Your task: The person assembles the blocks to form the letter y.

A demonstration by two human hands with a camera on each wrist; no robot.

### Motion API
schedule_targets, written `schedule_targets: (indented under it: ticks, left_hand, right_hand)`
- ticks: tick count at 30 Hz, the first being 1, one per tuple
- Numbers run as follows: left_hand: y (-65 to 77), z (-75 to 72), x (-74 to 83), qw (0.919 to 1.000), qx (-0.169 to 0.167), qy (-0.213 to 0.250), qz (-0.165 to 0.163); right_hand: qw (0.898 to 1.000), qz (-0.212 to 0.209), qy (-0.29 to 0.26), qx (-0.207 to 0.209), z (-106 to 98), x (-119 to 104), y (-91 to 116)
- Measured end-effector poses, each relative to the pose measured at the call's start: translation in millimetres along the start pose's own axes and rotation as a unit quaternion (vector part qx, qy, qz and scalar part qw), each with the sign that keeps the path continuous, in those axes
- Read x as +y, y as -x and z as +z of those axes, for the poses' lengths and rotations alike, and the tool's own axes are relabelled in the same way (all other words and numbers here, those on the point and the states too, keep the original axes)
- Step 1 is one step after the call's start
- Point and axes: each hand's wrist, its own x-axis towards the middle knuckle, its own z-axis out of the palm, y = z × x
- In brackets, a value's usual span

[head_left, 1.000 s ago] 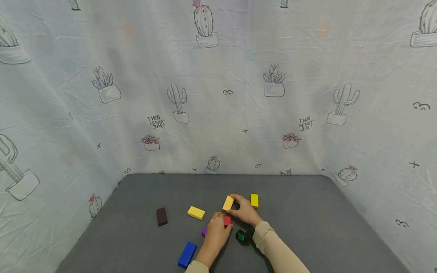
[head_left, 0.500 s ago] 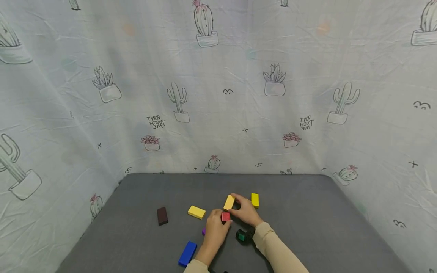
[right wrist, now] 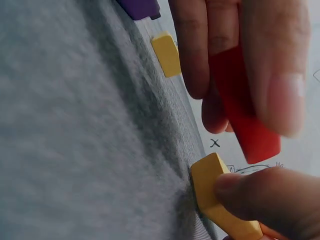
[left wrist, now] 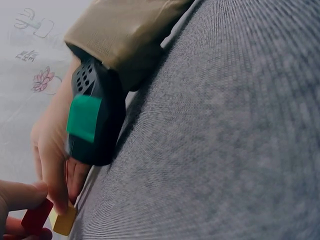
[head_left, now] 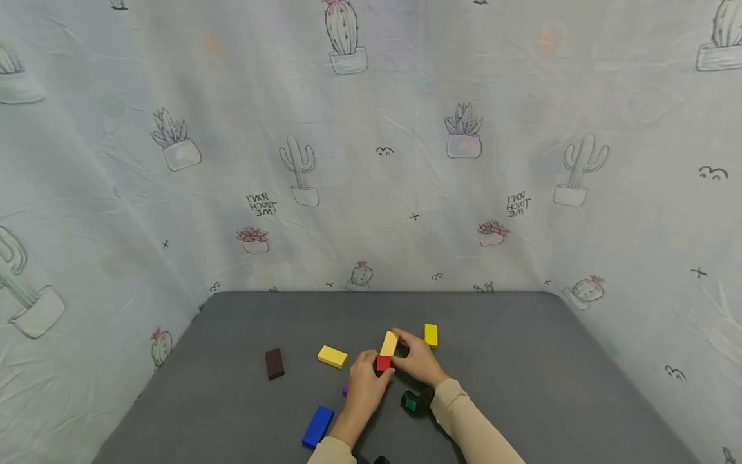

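In the head view my left hand (head_left: 364, 385) pinches a red block (head_left: 384, 363) between thumb and fingers. Just beyond it, my right hand (head_left: 418, 359) grips a light yellow block (head_left: 390, 344) with thumb on the near side and fingers at the far end. The right wrist view shows the red block (right wrist: 245, 110) raised and tilted, its lower end just above the yellow block (right wrist: 210, 185). In the left wrist view, the red block (left wrist: 37, 217) overlaps the edge of the yellow block (left wrist: 63, 221).
Around the hands on the grey tabletop (head_left: 522, 374) lie a dark brown block (head_left: 275, 364), another light yellow block (head_left: 332, 356), a bright yellow block (head_left: 431, 336) and a blue block (head_left: 317, 426). A purple block (head_left: 344, 390) is mostly hidden behind the left hand. A printed curtain (head_left: 406, 193) surrounds the table.
My left hand has lifted the red block and brought it forward, to the near end of the light yellow block. The right hand keeps its grip almost in place.
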Motion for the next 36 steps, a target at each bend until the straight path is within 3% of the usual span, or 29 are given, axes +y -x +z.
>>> schedule_targets:
  ticks: [16,29,36]
  left_hand:
    - [-0.7,-2.0,-3.2,1.0,-0.006,-0.002,-0.001]
    - [2.8,2.8,-4.2,0.9997,-0.01,-0.005,0.02]
    - [3.2,4.7,-0.8,0.9994,-0.027,-0.004,0.022]
  right_hand:
    - [0.996,-0.063,0.059,0.009,-9.7,-8.1,21.7]
    - [0.994,-0.042,0.105,0.005,-33.3,-3.7,45.4]
    - [0.991,-0.052,0.12,0.024,-45.4,3.1,54.6]
